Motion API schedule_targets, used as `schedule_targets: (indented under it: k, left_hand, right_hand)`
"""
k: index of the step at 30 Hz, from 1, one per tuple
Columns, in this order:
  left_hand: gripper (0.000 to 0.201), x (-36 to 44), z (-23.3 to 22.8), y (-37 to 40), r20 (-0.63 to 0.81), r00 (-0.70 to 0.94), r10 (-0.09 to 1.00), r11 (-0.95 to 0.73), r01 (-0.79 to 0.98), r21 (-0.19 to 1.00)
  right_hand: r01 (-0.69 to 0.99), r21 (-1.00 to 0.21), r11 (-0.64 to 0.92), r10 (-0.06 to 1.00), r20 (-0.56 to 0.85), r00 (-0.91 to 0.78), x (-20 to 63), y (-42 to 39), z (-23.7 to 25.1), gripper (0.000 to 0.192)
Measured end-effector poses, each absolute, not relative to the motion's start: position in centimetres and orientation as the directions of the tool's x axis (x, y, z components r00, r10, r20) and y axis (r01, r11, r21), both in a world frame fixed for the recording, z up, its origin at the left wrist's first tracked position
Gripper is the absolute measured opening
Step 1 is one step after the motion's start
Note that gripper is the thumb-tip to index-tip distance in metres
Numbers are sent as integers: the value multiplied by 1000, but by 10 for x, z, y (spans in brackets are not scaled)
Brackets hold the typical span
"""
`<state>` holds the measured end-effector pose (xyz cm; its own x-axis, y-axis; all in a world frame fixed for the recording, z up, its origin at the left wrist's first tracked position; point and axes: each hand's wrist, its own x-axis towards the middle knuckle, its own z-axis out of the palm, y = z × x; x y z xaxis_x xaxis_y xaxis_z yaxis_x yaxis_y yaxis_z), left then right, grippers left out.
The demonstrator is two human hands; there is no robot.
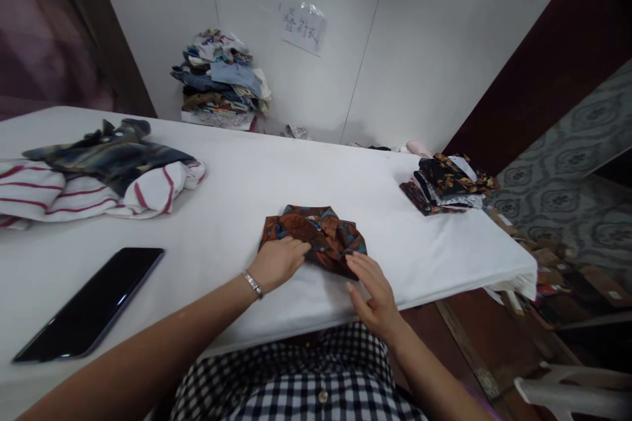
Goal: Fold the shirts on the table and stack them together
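Observation:
A folded brown patterned shirt (316,231) with blue patches lies near the front edge of the white table (257,191). My left hand (277,262), with a silver bracelet on the wrist, rests fingers-down on the shirt's left front corner. My right hand (372,293) is flat and open-fingered at the shirt's right front corner, fingertips touching the cloth edge. Neither hand lifts the shirt off the table.
A black phone (93,302) lies at the table's front left. Striped white-red cloth with a dark garment (99,177) sits at far left. A stack of folded dark patterned shirts (447,185) sits at right. A clothes pile (220,79) stands by the wall.

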<state>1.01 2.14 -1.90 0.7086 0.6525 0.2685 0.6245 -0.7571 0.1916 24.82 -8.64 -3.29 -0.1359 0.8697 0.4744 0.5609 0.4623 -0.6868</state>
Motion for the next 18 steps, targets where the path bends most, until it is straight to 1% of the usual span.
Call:
schedule_targets:
  k: [1,2,3,4,5,6,7,9,11,14,18]
  left_hand:
    - [24,11,-16,23,267,688,674,-737,648,192]
    - [25,11,-13,24,265,668,695,-717,671,189]
    - [26,12,-12,23,269,649,712,-700,687,194]
    - [27,13,-10,22,268,640,720,-691,696,196]
    - [27,14,-10,20,266,638,723,-689,698,196]
    - [28,16,-10,17,265,643,719,-692,694,196]
    - [28,19,-11,14,265,652,710,-702,685,195]
    - [26,24,-13,6,279,675,683,-728,659,186]
    - [23,29,-17,-2,309,696,648,-757,632,166]
    - [22,33,-24,-10,353,722,595,-791,604,98]
    - [28,31,-41,-11,382,739,555,-801,598,8]
  right_hand:
    - [475,-786,396,904,423,-54,244,-92,-32,29]
    - [352,-892,283,952,306,10,240,-96,-31,24]
    - [194,-973,126,990,136,37,235,-99,-31,23]
    - [22,-998,-51,999,-50,17,230,-100,-32,27]
    - [-140,-968,-210,978,-208,-34,225,-100,-32,33]
    - [-273,-905,-326,945,-313,-93,221,-97,-33,39]
    - [-373,-841,-393,920,-365,-146,217,-92,-33,44]
    - [-500,-754,-426,904,-379,-198,212,-79,-33,49]
    - [-585,-708,-395,915,-363,-179,207,-62,-32,48]
    - [-671,-667,-323,928,-361,-87,196,-40,-31,42]
    - [-731,-651,-206,916,-391,89,181,-24,-37,27]
